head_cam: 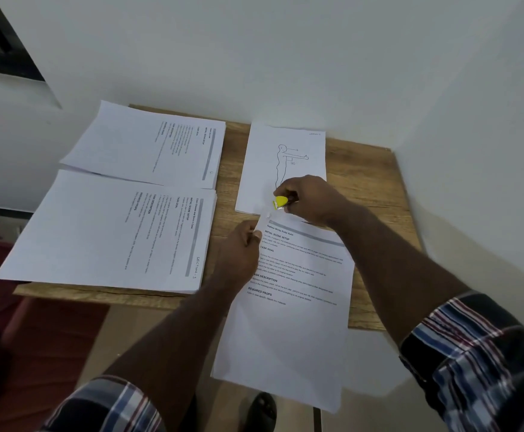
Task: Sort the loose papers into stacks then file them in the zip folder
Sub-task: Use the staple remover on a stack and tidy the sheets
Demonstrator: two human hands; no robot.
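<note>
Now the right hand [309, 199] pinches a yellow clip [280, 203] at the top corner of a printed sheet [288, 307], which overhangs the near edge of the worktop [376, 182]. The left hand [242, 247] pinches the same sheet's left edge. Two paper stacks [114, 232] lie at left, and a figure sheet [285, 157] lies behind the hands.

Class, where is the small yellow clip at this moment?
In the head view, the yellow clip is pinched in the right hand, right of centre over the table, at the lower edge of the figure-drawing sheet.
</note>
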